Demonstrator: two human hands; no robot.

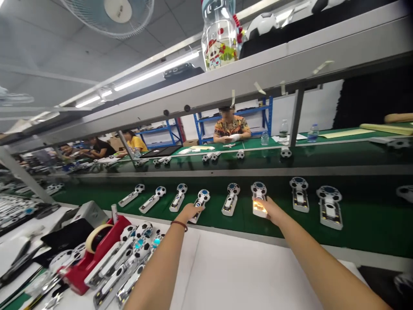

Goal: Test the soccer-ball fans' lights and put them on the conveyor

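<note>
My left hand (191, 212) reaches to the green belt (213, 226), its fingers closed on the lower body of a white handheld device with a round football-patterned head (203, 196). Farther right, my right hand (271, 210) grips the side of a similar device with a glowing orange-yellow body (259, 189). Another football-headed device (230, 200) lies between my hands. To the right are two more, one a nearer device (329, 206) with its open body facing up. Several others lie in a row to the left, among them a device (179, 197).
A red tape dispenser (79, 267) stands at the left beside a pile of football-headed devices (129, 258). White sheeting (238, 271) covers the near worktop. Overhead runs a shelf (258, 71) bearing a clear bottle (219, 38). Across the belt sits a person (232, 127); more people are at the left.
</note>
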